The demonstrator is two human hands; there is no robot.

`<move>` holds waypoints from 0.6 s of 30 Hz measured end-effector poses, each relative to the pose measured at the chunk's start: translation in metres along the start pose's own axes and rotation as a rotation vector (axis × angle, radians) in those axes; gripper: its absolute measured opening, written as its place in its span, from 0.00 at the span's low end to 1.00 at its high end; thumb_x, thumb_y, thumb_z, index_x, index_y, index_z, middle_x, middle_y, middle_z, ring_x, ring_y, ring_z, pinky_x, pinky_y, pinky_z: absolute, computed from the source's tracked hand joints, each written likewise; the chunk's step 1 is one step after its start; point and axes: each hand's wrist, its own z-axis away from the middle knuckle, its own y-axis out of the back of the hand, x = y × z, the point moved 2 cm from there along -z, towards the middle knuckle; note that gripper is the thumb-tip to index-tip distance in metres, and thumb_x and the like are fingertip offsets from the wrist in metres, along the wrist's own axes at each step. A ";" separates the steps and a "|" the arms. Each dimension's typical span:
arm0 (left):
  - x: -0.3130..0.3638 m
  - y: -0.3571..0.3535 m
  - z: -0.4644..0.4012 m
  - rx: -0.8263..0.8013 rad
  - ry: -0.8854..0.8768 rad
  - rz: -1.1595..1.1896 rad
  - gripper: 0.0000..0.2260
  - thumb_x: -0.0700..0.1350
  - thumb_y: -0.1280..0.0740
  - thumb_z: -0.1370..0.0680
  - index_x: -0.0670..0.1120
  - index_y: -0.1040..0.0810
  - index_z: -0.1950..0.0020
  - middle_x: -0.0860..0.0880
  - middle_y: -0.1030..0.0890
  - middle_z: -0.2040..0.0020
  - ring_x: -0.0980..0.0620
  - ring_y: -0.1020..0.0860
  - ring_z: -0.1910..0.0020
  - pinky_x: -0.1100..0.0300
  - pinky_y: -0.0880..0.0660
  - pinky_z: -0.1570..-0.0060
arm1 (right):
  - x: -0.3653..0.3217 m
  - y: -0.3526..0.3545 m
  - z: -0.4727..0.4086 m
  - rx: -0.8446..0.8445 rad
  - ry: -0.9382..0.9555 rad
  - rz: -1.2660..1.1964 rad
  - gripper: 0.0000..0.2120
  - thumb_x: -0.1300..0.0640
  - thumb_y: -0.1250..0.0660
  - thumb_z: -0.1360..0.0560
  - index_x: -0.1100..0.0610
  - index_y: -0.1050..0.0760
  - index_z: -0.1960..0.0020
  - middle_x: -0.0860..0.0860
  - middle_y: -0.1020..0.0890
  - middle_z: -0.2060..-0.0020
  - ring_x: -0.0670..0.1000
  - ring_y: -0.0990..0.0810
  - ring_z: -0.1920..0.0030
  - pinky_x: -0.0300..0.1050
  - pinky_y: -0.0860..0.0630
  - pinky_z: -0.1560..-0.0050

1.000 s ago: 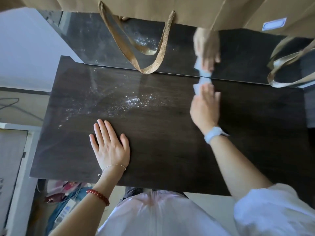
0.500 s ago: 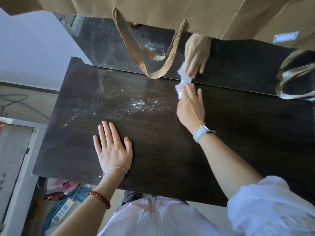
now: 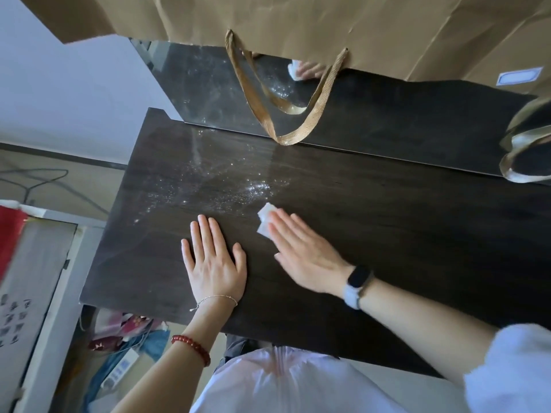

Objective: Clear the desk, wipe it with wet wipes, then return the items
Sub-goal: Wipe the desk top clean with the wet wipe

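pressing flat on the dark wooden desk (image 3: 387, 234), the right hand (image 3: 304, 257) lay palm down with fingers straight and close together, a white wet wipe (image 3: 265, 217) pinned under the fingertips and showing only at their far-left side. left hand (image 3: 213, 263) rested palm down just beside it, fingers extended and slightly apart, holding nothing, its wrist over the near edge of the desk. wipe sat near mid-depth of the top, at the edge of a patch of glittering specks (image 3: 208, 186) that spread toward the far-left corner. right half of the surface was bare and dark, open out to the right frame edge. far edge of the desk met a mirror panel (image 3: 387, 123). brown paper bag (image 3: 328, 31) hung over the mirror, its gold ribbon handle (image 3: 298, 132) drooping down to the far edge. a second handle (image 3: 521, 150) showed at far right. left edge of the desk was clear, notched at the far corner.
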 end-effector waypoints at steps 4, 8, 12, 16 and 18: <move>0.000 -0.001 0.000 0.001 0.008 -0.006 0.30 0.55 0.56 0.26 0.41 0.47 0.26 0.43 0.47 0.24 0.46 0.50 0.25 0.48 0.56 0.28 | 0.094 0.015 0.002 0.082 -0.620 -0.007 0.26 0.56 0.48 0.25 0.71 0.39 0.33 0.70 0.35 0.33 0.69 0.38 0.32 0.63 0.40 0.33; 0.000 0.000 -0.001 0.002 0.000 -0.017 0.30 0.54 0.54 0.25 0.40 0.45 0.27 0.42 0.44 0.25 0.45 0.47 0.26 0.50 0.57 0.29 | 0.040 0.017 -0.037 0.135 -0.439 -0.072 0.22 0.58 0.48 0.27 0.64 0.34 0.36 0.64 0.31 0.35 0.64 0.36 0.32 0.63 0.37 0.35; -0.009 0.007 0.000 -0.010 -0.081 0.023 0.28 0.52 0.52 0.24 0.38 0.40 0.29 0.40 0.38 0.27 0.42 0.41 0.28 0.52 0.55 0.31 | -0.002 0.011 -0.031 -0.044 0.167 0.047 0.24 0.53 0.49 0.25 0.66 0.32 0.34 0.61 0.29 0.34 0.59 0.32 0.32 0.57 0.38 0.32; -0.043 0.018 0.006 0.068 -0.070 0.050 0.26 0.50 0.50 0.24 0.39 0.40 0.29 0.39 0.37 0.28 0.42 0.41 0.28 0.53 0.54 0.30 | 0.074 0.020 -0.060 0.025 -0.367 0.045 0.27 0.53 0.53 0.23 0.69 0.41 0.30 0.66 0.38 0.30 0.63 0.40 0.29 0.54 0.48 0.28; -0.067 0.022 0.004 0.100 0.021 0.077 0.27 0.51 0.52 0.24 0.40 0.42 0.28 0.40 0.40 0.27 0.44 0.45 0.27 0.53 0.57 0.29 | 0.058 0.021 -0.074 0.048 -0.532 -0.030 0.27 0.54 0.54 0.25 0.69 0.41 0.31 0.66 0.38 0.30 0.64 0.41 0.29 0.59 0.46 0.29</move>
